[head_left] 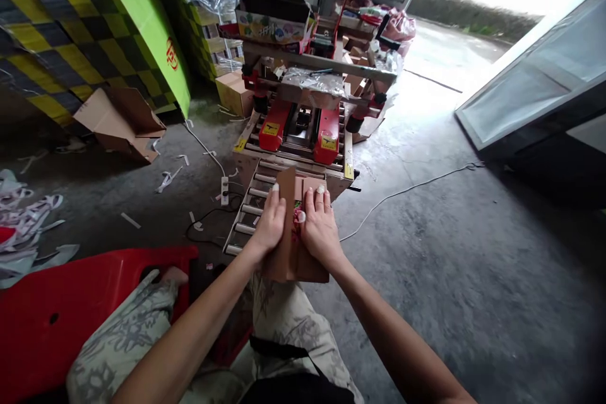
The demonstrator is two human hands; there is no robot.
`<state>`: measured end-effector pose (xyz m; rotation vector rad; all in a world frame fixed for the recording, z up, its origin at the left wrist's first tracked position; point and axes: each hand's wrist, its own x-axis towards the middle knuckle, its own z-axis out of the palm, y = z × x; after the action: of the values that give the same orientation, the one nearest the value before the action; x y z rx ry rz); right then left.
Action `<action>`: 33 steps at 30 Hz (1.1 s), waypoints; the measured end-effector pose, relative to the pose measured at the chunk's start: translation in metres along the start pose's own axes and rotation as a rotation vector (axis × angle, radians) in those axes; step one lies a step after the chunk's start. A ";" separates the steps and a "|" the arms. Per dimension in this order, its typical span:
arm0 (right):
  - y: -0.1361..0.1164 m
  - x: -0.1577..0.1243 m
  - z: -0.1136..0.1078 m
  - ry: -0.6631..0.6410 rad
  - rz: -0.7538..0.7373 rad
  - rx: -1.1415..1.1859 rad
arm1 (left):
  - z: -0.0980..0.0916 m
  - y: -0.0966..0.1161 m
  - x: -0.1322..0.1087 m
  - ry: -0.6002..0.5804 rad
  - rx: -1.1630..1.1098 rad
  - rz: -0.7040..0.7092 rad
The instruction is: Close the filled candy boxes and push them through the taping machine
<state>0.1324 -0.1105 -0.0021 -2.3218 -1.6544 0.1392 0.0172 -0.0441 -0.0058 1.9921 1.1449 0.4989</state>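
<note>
A small brown cardboard box (pixel 290 260) sits at the near end of a roller conveyor (pixel 245 228), above my lap. Its left flap stands up, while the right one is folded inward. Between the flaps a strip of pink and green printed contents shows. My left hand (pixel 271 222) holds the raised left flap, fingers pointing forward along it. On the right flap my right hand (pixel 320 222) lies flat with fingers stretched forward and its thumb over the gap. White coverings show on some fingertips of both hands.
Ahead stands a red box-taping machine (pixel 326 136) with a printed open carton (pixel 272 22) on top. A power strip (pixel 225 190) and cables cross the floor. Left are a red plastic stool (pixel 71 303), an opened carton (pixel 118 123) and stacked checkered boxes (pixel 71 31). A doorway opens at right.
</note>
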 end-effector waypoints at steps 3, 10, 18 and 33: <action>0.009 0.002 0.004 0.018 -0.011 0.230 | 0.004 0.005 -0.003 0.052 0.130 0.003; 0.002 0.000 0.006 0.020 -0.053 0.123 | 0.005 0.008 -0.004 0.047 0.280 -0.016; -0.009 -0.003 -0.003 -0.042 -0.009 -0.072 | 0.005 0.006 0.001 0.055 0.240 -0.023; -0.001 -0.014 0.014 0.047 -0.547 -0.153 | 0.006 -0.030 -0.017 0.411 -0.345 -0.137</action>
<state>0.1234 -0.1210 -0.0163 -1.8584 -2.2666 -0.1601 -0.0042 -0.0526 -0.0325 1.5407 1.3249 0.9933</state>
